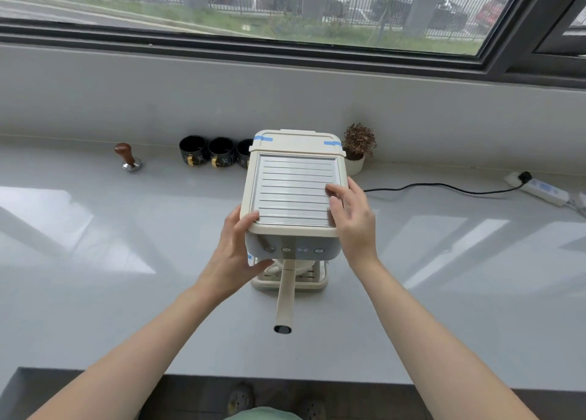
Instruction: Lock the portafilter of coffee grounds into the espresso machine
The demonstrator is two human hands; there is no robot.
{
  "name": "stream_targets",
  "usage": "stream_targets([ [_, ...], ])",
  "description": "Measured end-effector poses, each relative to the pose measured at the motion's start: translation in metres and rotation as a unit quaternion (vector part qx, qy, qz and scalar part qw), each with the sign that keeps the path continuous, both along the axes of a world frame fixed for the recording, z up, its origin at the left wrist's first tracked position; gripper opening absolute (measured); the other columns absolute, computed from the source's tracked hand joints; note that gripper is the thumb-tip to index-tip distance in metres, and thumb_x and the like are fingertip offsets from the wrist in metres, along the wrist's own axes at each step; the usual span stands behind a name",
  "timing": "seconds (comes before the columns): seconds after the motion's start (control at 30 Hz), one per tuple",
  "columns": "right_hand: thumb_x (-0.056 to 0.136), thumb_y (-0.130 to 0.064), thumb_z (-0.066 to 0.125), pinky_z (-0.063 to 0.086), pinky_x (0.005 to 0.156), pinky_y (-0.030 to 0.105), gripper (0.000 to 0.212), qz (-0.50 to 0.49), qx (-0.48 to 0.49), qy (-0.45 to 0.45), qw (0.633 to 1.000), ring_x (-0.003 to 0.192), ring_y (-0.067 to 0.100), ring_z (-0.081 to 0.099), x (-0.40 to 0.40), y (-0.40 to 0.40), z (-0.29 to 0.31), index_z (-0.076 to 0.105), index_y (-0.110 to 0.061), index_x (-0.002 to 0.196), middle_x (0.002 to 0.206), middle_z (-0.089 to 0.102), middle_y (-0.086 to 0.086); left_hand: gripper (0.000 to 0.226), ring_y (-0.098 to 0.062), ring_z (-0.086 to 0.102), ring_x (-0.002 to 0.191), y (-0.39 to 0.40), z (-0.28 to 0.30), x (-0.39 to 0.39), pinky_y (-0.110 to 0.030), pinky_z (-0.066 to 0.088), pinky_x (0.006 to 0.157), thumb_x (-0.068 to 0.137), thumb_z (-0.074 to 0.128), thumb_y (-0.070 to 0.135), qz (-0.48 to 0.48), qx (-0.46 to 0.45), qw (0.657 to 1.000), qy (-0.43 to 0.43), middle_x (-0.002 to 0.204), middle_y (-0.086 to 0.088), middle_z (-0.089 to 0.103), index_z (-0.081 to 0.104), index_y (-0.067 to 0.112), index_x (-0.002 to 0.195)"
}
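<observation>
The portafilter sits under the espresso machine on the counter, handle toward the person. It looks rigid and fairly heavy; that long handle is the grip. Both hands, left and right, brace the machine, grasping nothing

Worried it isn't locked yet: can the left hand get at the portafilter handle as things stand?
Probably yes. The left hand rests on the machine's front left corner, and the handle sticks out just below with nothing between them.
</observation>
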State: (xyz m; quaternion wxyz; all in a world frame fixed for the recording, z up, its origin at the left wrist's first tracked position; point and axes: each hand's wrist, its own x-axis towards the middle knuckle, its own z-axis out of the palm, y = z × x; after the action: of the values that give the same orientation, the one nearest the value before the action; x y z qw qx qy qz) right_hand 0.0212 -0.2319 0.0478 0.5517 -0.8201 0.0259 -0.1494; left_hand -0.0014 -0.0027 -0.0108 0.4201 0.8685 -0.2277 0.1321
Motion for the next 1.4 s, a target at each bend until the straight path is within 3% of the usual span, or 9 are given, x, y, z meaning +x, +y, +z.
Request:
stream_targets([
  [0.1, 0.085, -0.040, 0.055, 0.032, 0.099, 0.006, 0.038, 0.015, 0.001, -0.054, 0.998, 0.137, 0.011, 0.036, -0.030, 0.004, -0.020, 0.055, -0.021, 0.118, 0.142, 0.045, 0.007, 0.098, -0.019, 0.032, 0.131, -0.005, -0.004, 0.006, -0.028, 0.036, 0.105, 0.062, 0.087, 0.010, 0.024, 0.006, 0.998, -0.055, 0.139, -0.022, 0.030, 0.020, 0.025, 0.133],
  [0.2, 0.074, -0.032, 0.075, 0.045, 0.093, 0.019, 0.059, 0.026, -0.044, -0.101, 0.994, 0.119, 0.029, 0.051, -0.045, 0.010, -0.044, 0.040, -0.027, 0.122, 0.144, 0.037, 0.012, 0.096, -0.017, 0.032, 0.131, -0.003, -0.004, 0.007, -0.030, 0.037, 0.104, 0.062, 0.087, 0.011, 0.021, 0.013, 0.997, -0.075, 0.139, -0.014, 0.029, 0.022, 0.020, 0.132],
  [0.33, 0.070, -0.025, 0.081, 0.050, 0.088, 0.031, 0.077, 0.007, -0.087, -0.137, 0.987, 0.106, 0.041, 0.052, -0.045, 0.011, -0.057, 0.028, -0.032, 0.125, 0.141, 0.036, 0.017, 0.095, -0.018, 0.033, 0.131, -0.003, -0.003, 0.007, -0.031, 0.040, 0.102, 0.063, 0.087, 0.014, 0.022, 0.021, 0.996, -0.080, 0.139, -0.013, 0.029, 0.023, 0.020, 0.132],
  [0.57, 0.069, -0.026, 0.080, 0.043, 0.089, 0.011, 0.075, 0.007, -0.086, -0.141, 0.986, 0.109, 0.035, 0.053, -0.045, 0.012, -0.059, 0.030, -0.029, 0.124, 0.143, 0.034, 0.014, 0.094, -0.018, 0.035, 0.130, -0.003, -0.004, 0.006, -0.030, 0.040, 0.102, 0.063, 0.086, 0.017, 0.028, 0.032, 0.996, -0.080, 0.138, -0.018, 0.033, 0.023, 0.019, 0.133],
  [0.73, 0.069, -0.027, 0.079, 0.039, 0.089, 0.007, 0.071, -0.001, -0.087, -0.135, 0.987, 0.105, 0.031, 0.053, -0.046, 0.014, -0.059, 0.033, -0.024, 0.124, 0.142, 0.036, 0.015, 0.091, -0.015, 0.034, 0.130, -0.003, -0.004, 0.005, -0.027, 0.039, 0.102, 0.063, 0.087, 0.014, 0.029, 0.029, 0.996, -0.083, 0.138, -0.017, 0.033, 0.027, 0.018, 0.132],
  [0.87, 0.070, -0.028, 0.078, 0.035, 0.080, -0.001, 0.070, -0.022, -0.105, -0.127, 0.986, 0.097, 0.011, 0.049, -0.049, 0.018, -0.056, 0.034, -0.024, 0.124, 0.142, 0.038, 0.012, 0.094, -0.015, 0.038, 0.128, -0.004, -0.004, 0.004, -0.026, 0.042, 0.098, 0.061, 0.088, 0.012, 0.035, 0.016, 0.996, -0.081, 0.138, -0.013, 0.033, 0.027, 0.019, 0.132],
  [1.07, 0.073, -0.030, 0.076, 0.041, 0.079, 0.010, 0.081, -0.036, -0.113, -0.110, 0.987, 0.120, 0.027, 0.053, -0.053, 0.021, -0.064, 0.022, -0.036, 0.133, 0.148, 0.032, 0.008, 0.095, -0.016, 0.041, 0.125, -0.005, -0.005, 0.002, -0.021, 0.040, 0.096, 0.060, 0.090, 0.013, 0.048, 0.008, 0.996, -0.075, 0.139, -0.011, 0.034, 0.028, 0.020, 0.132],
  [1.23, 0.075, -0.015, 0.075, 0.038, 0.077, -0.004, 0.087, 0.010, -0.158, -0.120, 0.980, 0.132, -0.009, 0.034, -0.057, -0.002, -0.071, 0.019, -0.039, 0.137, 0.153, 0.025, 0.000, 0.094, -0.014, 0.040, 0.125, -0.006, -0.003, 0.001, -0.019, 0.040, 0.094, 0.059, 0.090, 0.013, 0.052, 0.010, 0.996, -0.075, 0.138, -0.013, 0.035, 0.029, 0.020, 0.131],
  [1.4, 0.074, -0.009, 0.074, 0.046, 0.078, 0.011, 0.089, 0.031, -0.204, -0.118, 0.971, 0.128, 0.004, 0.045, -0.057, -0.015, -0.064, 0.020, -0.041, 0.137, 0.153, 0.031, 0.000, 0.097, -0.022, 0.045, 0.124, -0.006, -0.004, 0.000, -0.024, 0.043, 0.092, 0.060, 0.089, 0.013, 0.055, 0.010, 0.996, -0.073, 0.139, -0.012, 0.035, 0.026, 0.026, 0.133],
])
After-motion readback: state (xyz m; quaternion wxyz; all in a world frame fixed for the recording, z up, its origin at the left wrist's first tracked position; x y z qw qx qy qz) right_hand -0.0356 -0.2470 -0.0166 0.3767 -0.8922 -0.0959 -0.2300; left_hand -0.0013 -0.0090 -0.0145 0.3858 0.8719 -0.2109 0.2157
